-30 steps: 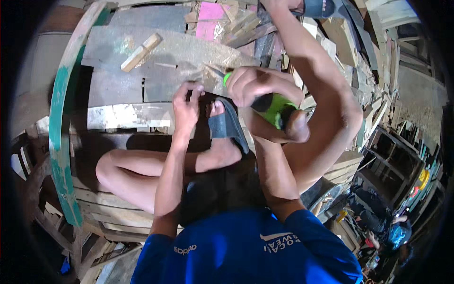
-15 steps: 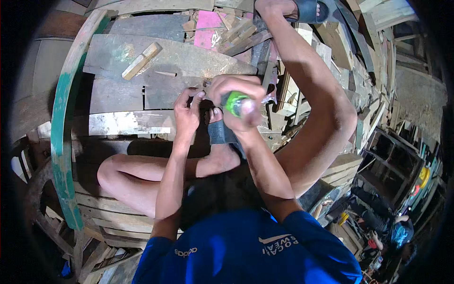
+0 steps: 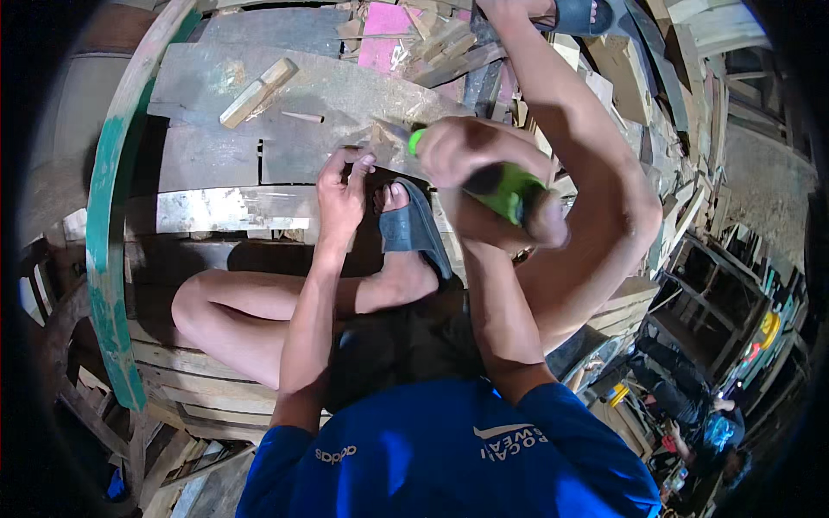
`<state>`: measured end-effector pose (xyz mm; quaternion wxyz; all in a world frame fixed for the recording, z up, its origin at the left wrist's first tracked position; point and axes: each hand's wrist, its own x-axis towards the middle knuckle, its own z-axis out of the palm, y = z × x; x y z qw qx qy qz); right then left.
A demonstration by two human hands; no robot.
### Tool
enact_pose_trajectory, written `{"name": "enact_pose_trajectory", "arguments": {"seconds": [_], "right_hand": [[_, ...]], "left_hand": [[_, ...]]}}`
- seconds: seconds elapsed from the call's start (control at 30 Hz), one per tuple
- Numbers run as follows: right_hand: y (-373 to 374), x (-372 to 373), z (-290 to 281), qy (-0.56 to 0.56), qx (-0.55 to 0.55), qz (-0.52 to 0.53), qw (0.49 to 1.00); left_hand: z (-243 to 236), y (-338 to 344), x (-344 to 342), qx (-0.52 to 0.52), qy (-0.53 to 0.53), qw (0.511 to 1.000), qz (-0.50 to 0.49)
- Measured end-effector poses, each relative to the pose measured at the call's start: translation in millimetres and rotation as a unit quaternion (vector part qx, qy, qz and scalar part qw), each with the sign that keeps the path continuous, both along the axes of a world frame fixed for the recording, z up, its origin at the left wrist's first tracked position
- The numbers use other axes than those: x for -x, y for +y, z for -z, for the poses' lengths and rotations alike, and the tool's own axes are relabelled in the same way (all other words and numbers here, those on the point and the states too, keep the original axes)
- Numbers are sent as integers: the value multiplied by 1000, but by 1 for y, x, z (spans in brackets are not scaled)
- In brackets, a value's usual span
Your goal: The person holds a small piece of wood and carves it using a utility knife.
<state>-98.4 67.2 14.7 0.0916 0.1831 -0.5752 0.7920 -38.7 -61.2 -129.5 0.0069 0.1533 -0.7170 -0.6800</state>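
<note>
Gripping the green-black tool (image 3: 522, 188), blade (image 3: 394, 129) toward ten o'clock, your right hand (image 3: 484, 177) has swung toward three; can't tell whether your left hand (image 3: 342, 200) holds anything.

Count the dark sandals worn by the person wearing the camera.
2. The lower sandal is just right of the left hand, slightly below it; the upper sandal is at the picture's top edge, right of centre, partly cut off.

The right hand (image 3: 462, 154) grips a green-and-black tool (image 3: 513, 188), perhaps bladed; the left hand (image 3: 343, 194) curls nearby. Wood scraps (image 3: 447, 53) lie beyond.
</note>
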Motion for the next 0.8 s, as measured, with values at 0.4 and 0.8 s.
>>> {"name": "enact_pose_trajectory", "arguments": {"seconds": [0.4, 0.8], "right_hand": [[-12, 6, 23, -26, -23, 16, 999], [-11, 4, 21, -28, -16, 27, 999]], "left_hand": [[3, 4, 2, 13, 7, 1000, -12], [5, 1, 4, 14, 23, 1000, -4]]}}
